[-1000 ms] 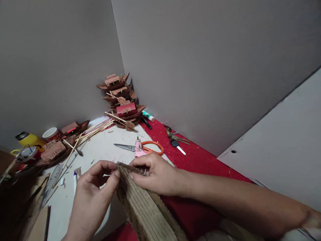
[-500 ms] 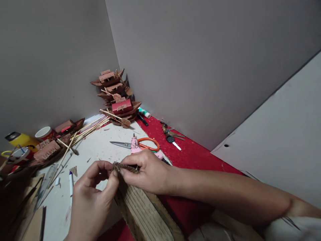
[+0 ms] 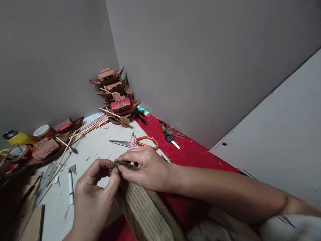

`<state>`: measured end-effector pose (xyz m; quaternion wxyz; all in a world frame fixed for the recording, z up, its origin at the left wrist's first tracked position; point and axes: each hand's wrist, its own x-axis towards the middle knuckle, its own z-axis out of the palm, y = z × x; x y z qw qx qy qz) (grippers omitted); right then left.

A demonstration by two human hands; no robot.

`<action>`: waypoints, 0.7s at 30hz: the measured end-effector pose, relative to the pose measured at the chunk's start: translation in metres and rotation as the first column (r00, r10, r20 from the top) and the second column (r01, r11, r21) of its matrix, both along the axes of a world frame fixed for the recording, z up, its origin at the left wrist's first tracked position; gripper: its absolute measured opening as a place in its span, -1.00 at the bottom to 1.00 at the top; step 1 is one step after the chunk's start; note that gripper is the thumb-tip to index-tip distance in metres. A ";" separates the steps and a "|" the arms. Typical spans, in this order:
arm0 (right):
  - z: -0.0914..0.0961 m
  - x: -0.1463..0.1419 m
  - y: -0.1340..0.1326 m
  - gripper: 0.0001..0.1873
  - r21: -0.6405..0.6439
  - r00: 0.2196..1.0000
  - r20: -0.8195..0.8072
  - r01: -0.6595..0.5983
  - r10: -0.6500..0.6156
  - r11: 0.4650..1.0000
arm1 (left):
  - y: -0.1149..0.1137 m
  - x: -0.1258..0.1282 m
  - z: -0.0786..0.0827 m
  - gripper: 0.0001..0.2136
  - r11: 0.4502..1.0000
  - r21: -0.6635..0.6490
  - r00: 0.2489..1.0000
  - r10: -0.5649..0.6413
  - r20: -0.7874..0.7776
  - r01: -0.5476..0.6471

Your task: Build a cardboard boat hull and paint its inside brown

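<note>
Plainly, two hands work on one long cardboard piece point(image 3: 147, 214), which runs from the bottom edge up between the white board point(image 3: 105, 147) and the red cloth point(image 3: 195, 157). Beyond it lie one pair of scissors point(image 3: 140, 143), one pink glue gun point(image 3: 134, 142) and one white pen point(image 3: 71, 185). The left hand point(image 3: 92, 197) curls, thumb and forefinger pinching the piece's far end. The right hand point(image 3: 147, 169), palm down with its forearm reaching across, clamps the same end from above. The cardboard is tan and ribbed in parallel corrugations, its end edge dark. The scissors have orange loop handles.

ribbed brown cardboard strip point(image 3: 147, 214), far end pinched between both hands' fingertips
</note>
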<state>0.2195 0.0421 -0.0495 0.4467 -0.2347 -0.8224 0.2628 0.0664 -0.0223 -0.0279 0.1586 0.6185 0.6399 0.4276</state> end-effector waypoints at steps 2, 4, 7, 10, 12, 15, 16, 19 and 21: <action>-0.001 -0.001 0.001 -0.84 0.058 1.000 0.004 0.018 -0.018 0.998 | -0.001 0.002 0.000 -0.92 1.000 0.011 1.000 0.007 -0.012 -0.007; -0.002 -0.002 0.001 -0.83 0.117 0.999 0.016 0.038 -0.041 0.992 | 0.000 0.004 0.000 -0.94 1.000 0.029 1.000 0.008 -0.018 -0.007; -0.001 -0.001 0.003 -0.80 0.166 0.998 0.032 0.045 -0.051 0.985 | 0.002 0.007 -0.001 -0.96 0.997 0.079 1.000 -0.005 -0.017 0.007; 0.002 0.000 0.005 -0.81 0.151 0.999 0.037 0.019 -0.025 0.988 | 0.004 0.007 0.000 -0.97 0.994 0.101 0.999 -0.042 -0.008 0.042; 0.005 0.001 0.006 -0.82 0.126 1.000 0.013 -0.018 0.017 0.992 | 0.005 0.005 0.002 -0.97 0.994 0.094 0.999 -0.049 -0.004 0.049; 0.010 0.004 0.004 -0.81 0.123 0.998 -0.025 -0.059 0.063 0.991 | 0.002 0.005 0.005 -0.98 0.995 0.091 1.000 -0.029 0.001 0.029; 0.010 0.004 0.003 -0.79 0.120 0.998 -0.009 -0.066 0.068 0.991 | 0.001 0.005 0.005 -0.97 0.996 0.087 1.000 -0.024 0.002 0.023; 0.010 0.006 0.002 -0.77 0.115 0.992 0.094 -0.091 0.080 0.989 | -0.001 0.006 0.005 -0.95 0.996 0.085 1.000 -0.004 -0.009 0.004; 0.007 0.005 0.001 -0.76 0.135 0.988 0.138 -0.086 0.068 0.987 | 0.000 0.006 0.003 -0.95 0.996 0.087 0.999 0.013 -0.036 -0.010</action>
